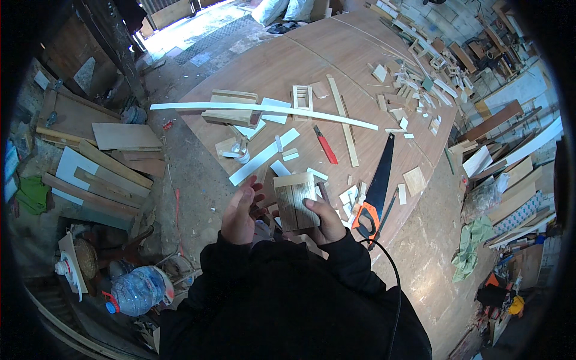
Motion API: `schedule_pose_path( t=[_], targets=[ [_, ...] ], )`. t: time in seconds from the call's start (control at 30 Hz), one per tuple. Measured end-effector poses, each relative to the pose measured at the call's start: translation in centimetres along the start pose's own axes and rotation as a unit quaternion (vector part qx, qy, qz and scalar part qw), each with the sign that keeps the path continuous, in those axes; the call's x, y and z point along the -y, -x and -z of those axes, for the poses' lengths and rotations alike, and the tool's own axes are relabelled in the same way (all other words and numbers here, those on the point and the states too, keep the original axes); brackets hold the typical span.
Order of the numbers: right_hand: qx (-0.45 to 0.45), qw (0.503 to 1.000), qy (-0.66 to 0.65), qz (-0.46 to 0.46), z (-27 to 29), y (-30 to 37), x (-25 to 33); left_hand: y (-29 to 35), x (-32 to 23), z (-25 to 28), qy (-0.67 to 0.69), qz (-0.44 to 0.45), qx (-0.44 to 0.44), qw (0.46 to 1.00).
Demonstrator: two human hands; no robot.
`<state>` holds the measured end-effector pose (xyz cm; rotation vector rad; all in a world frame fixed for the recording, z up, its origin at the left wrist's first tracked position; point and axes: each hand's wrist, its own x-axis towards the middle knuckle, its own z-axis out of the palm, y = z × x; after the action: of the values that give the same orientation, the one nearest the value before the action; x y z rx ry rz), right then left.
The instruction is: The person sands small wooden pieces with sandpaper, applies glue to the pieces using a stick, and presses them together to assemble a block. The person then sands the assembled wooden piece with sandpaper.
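Observation:
A small wooden box-like block [295,205] with a weathered front and a paler top edge is held up close to my body. My right hand [327,221] grips its right side, thumb lying on the front face. Just left of the block, my left hand [241,211] is raised with its fingers apart, holding nothing. Beyond the hands on the table lie a red utility knife [326,146], a long white strip [258,164] and a small white-topped container [240,152]. A handsaw [379,180] with an orange and black handle rests to the right.
The wooden table [288,66] carries a long thin white strip [336,121] across wooden pieces, a small wooden frame [302,99] and a heap of offcuts [420,84] at the far right. Boards [99,174] lean at left. A water bottle [137,292] stands lower left.

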<state>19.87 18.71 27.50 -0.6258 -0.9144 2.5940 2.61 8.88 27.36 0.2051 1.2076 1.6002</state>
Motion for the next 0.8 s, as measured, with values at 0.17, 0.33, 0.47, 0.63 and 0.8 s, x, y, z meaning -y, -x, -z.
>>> schedule_pose_path(
  t=[0.17,0.33,0.47,0.63,0.8],
  targets=[
    [-0.029,0.998,-0.044,0.026,1.4,-0.7,-2.1,-1.0,2.3,3.5,-0.028,0.018,0.033,0.999],
    [-0.071,0.997,0.001,0.042,4.3,-3.6,-5.6,-1.9,3.2,4.1,-0.079,0.058,0.058,0.993],
    [-0.158,0.972,0.171,0.029,9.4,-6.8,-9.2,-4.3,4.9,8.6,-0.046,0.055,0.005,0.997],
    [-0.310,0.907,0.285,0.022,17.5,-10.2,-11.5,-5.8,3.5,11.2,-0.064,0.054,-0.051,0.995],
    [-0.420,0.793,0.439,0.030,25.6,-13.7,-10.2,-8.3,3.0,13.1,-0.059,0.093,-0.028,0.994]
  ],
)
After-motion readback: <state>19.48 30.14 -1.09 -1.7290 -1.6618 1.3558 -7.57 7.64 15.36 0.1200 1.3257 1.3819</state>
